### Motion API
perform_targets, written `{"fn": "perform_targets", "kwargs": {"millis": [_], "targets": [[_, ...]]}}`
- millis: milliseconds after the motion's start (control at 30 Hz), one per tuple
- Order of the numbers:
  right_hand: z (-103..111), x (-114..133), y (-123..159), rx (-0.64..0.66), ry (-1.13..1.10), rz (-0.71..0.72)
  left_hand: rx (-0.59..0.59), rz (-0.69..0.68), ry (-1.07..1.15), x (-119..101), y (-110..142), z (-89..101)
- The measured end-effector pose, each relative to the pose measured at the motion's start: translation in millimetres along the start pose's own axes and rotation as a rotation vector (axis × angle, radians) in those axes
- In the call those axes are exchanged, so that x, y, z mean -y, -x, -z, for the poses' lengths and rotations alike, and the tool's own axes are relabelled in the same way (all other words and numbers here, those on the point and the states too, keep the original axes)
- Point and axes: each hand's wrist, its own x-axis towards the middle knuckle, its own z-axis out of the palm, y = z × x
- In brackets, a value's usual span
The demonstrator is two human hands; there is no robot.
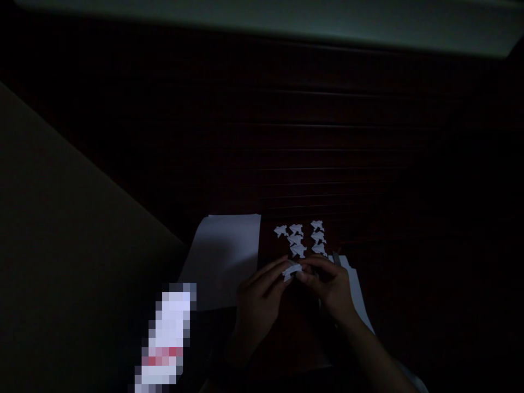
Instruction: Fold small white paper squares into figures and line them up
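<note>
Dark slatted surface (311, 125), reddish brown, fills most of the dim view, its narrow highlights running crosswise. A plain greyish surface (61, 218) slopes along the left side, and a pale band (266, 22) crosses the top. Below lies the dark reddish tabletop (301, 341), partly lost in shadow. On its left rests white paper (225, 240), seemingly several sheets, with a soft shadow across it; the left hand overlaps its right side. On the right, further white sheets (357, 284) lie partly hidden behind the right hand and forearm. A bright pixelated patch (167, 327) with a red streak, its content unreadable, stands at lower left. The left hand (258, 300) and the right hand (334, 286) meet near the lower centre. Just beyond them lie seven small white folded figures: a single figure (280, 231) at left, a middle column (295, 240) of three, set close together, and a right column (318, 237) of three, apart from the middle one. Smallest is the folded piece (292, 269), white, held between the two hands, the fingers of both closed on it, left and right.
</note>
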Motion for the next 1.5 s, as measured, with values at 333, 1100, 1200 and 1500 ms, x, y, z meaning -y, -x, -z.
{"fn": "perform_targets", "kwargs": {"millis": [333, 1100, 1200, 1500], "targets": [[-4.1, -6.6, -2.7, -0.017, 0.033, -0.022, 0.014, 0.300, 0.358, 6.4, -8.3, -2.0], [-9.2, -27.4, -6.2, 0.013, 0.035, -0.271, -0.072, 0.597, 0.553, 13.0, -8.9, -6.4], [-9.3, -29.7, -5.1, -0.005, 0.040, -0.280, 0.007, 0.652, 0.539, 15.3, -7.4, -10.2], [-12.0, -20.2, 0.5, 0.099, 0.222, -0.189, 0.062, 0.422, 0.079, 18.2, -2.4, -16.4]]}}
